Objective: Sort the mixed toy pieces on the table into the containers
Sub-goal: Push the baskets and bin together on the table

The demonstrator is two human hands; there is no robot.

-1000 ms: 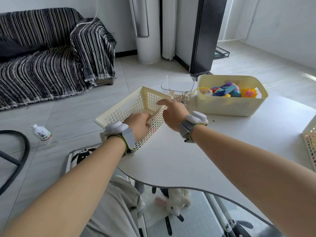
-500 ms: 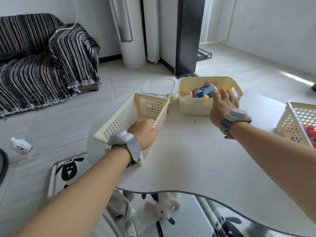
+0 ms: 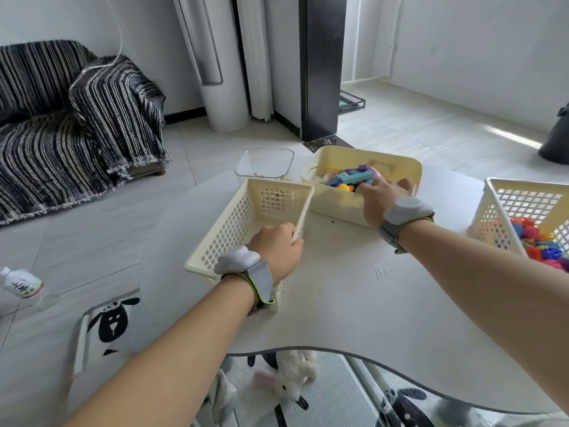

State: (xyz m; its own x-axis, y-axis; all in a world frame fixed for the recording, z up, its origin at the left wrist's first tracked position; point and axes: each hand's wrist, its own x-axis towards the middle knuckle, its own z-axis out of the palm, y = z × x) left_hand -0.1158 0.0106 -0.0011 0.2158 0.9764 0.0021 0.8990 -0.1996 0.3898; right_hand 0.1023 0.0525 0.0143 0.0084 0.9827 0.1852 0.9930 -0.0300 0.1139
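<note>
A cream lattice basket stands at the white table's left edge, and my left hand grips its near right rim. Behind it sits a solid pale yellow bin holding mixed colourful toy pieces. My right hand reaches over the bin's near wall with its fingers down among the toys; what they hold is hidden. A second lattice basket at the right edge contains several bright small pieces. A clear plastic tub stands behind the left basket.
A striped sofa fills the left background. A small bottle lies on the floor at the left. A plush rabbit and a sheep-print mat lie under the table's near curved edge. A tall white column unit stands behind.
My right hand left the lattice basket's rim, moved right to the yellow bin and now dips into it. My left hand stays on the basket. The view has swung right, revealing the second basket.
</note>
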